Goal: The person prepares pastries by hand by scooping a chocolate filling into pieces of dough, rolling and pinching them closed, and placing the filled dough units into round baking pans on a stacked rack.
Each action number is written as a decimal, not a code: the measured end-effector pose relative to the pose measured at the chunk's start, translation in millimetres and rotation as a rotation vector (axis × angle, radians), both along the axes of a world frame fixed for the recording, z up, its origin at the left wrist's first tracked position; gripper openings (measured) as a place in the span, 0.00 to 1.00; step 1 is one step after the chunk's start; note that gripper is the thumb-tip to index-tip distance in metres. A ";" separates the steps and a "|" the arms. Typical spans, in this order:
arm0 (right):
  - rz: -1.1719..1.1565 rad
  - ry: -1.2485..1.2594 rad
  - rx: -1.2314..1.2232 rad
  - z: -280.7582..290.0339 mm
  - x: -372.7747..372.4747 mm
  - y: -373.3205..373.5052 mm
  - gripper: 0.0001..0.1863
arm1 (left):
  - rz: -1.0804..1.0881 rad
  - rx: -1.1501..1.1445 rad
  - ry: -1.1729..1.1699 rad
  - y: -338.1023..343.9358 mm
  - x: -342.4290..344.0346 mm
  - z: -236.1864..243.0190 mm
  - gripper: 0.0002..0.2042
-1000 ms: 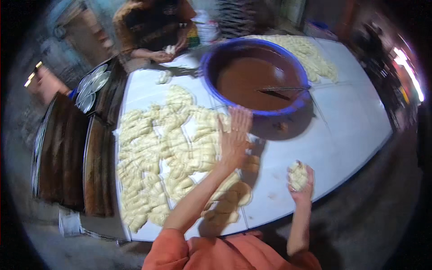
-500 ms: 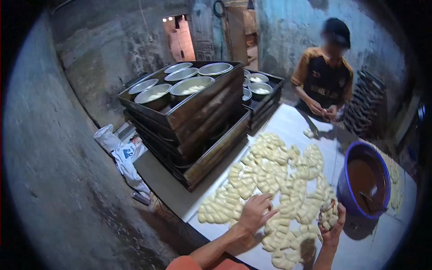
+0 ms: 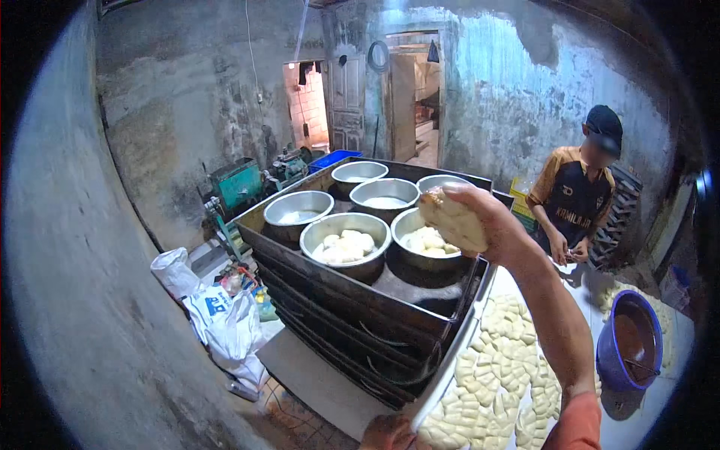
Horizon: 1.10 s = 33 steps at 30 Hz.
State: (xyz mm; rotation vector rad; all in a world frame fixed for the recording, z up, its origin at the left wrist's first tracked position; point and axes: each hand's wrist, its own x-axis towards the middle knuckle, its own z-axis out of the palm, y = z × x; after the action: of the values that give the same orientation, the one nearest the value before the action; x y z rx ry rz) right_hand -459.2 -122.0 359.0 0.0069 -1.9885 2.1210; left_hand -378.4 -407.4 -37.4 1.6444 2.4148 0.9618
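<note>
Overhead, right hand (image 3: 487,217) grip around a dough piece (image 3: 452,220) above metal bowls (image 3: 346,238); left hand's (image 3: 386,433) grip unclear.

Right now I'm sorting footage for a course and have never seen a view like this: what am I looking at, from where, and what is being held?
This is one picture from a wide fisheye camera worn on a person's head, so straight edges bend and that person's arms rise from the bottom edge. There is no machine, only two bare hands. The right hand is raised and holds a lump of pale dough above a stack of dark trays carrying metal bowls, some with dough in them. The left hand is at the near edge of the white table, beside rows of dough pieces. A blue tub of brown filling stands on the table. Another person works at the far end.
</note>
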 end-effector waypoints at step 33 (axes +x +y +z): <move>0.319 -0.108 1.528 -68.1 -257.5 66.5 0.26 | 0.116 0.004 -0.246 44.1 -107.7 33.0 0.17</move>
State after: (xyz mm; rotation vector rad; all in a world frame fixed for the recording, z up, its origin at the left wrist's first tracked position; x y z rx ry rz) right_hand -716.7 -55.5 290.9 0.4707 -3.2130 0.2064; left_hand -486.1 -363.3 -4.3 1.3104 2.3617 1.1131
